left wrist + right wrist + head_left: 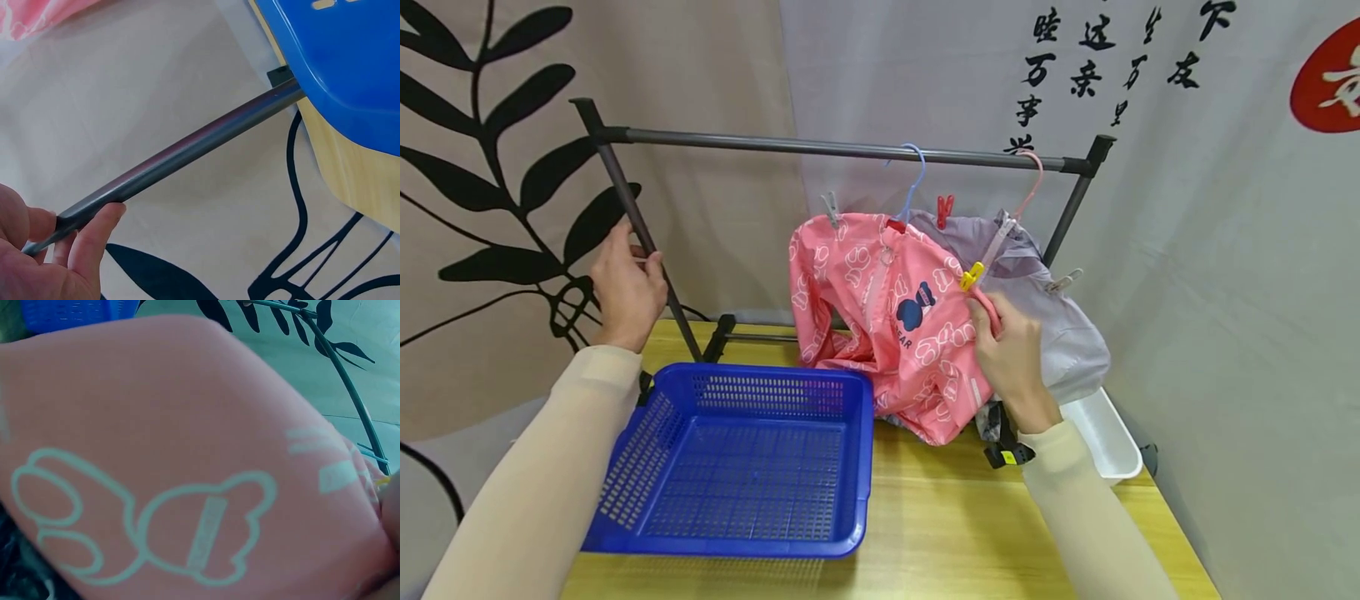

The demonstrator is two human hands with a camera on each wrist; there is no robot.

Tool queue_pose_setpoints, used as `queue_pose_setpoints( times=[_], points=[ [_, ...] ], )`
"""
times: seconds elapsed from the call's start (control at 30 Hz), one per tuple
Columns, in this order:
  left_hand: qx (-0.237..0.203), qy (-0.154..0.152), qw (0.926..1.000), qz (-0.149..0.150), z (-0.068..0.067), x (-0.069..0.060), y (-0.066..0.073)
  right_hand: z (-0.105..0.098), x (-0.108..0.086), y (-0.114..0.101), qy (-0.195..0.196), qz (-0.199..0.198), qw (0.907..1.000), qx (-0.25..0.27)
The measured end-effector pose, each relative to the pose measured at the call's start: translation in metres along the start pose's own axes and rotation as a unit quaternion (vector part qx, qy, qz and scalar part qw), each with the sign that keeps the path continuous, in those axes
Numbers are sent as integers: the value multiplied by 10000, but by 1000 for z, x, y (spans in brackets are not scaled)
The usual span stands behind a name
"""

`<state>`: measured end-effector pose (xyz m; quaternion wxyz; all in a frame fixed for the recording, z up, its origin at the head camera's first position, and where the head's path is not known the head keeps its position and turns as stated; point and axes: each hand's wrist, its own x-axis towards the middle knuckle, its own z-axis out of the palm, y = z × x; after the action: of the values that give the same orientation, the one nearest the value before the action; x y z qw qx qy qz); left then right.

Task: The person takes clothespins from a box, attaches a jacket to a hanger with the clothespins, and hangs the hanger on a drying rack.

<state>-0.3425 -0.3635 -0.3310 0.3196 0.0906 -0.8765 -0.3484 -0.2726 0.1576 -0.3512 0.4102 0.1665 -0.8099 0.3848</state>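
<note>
A pink children's jacket with white bear outlines hangs from a blue hanger on the dark rack's top bar. My right hand grips the jacket at its right side, by a curved pink edge under a yellow clothespin. In the right wrist view, pink fabric fills most of the picture, and only part of the hand shows at the right edge. My left hand holds the rack's left upright, thumb and fingers around the pole. Behind the jacket hangs a grey garment beside a pink hanger.
A blue plastic basket stands on the wooden table, in front of the rack's left foot. A white tray lies at the right edge, under the grey garment. Red and grey clothespins are near the garments' tops.
</note>
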Motion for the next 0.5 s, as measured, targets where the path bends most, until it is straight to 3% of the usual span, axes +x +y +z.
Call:
queue_pose_setpoints(
  times=[0.5],
  points=[
    [-21,8,10000,42,0,1,0,-25,-30,12,-708,45,9972,-248]
  ],
)
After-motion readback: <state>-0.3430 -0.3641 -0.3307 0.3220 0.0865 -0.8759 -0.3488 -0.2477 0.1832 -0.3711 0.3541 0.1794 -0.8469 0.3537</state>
